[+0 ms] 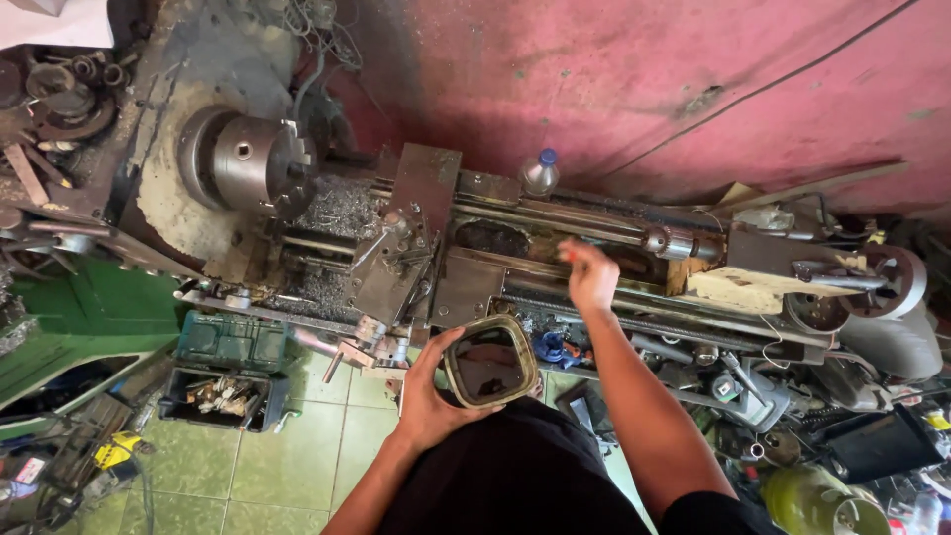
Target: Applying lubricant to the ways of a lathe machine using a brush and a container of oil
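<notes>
Left hand (428, 396) bent at the wrist before the body, fingers (448, 349) wrapped around a hollow, rounded-square metal housing (490, 362) held just short of the lathe (475, 248), its open mouth facing up toward the camera, long axis running roughly left to right. Right hand (591, 275) stretched forward over the lathe bed, blurred, fingers curled on a small red-tipped object (569, 254). Chuck (253, 161) far left; plastic bottle (540, 170) behind; open toolbox (226, 381) on the tiled floor (297, 456).
</notes>
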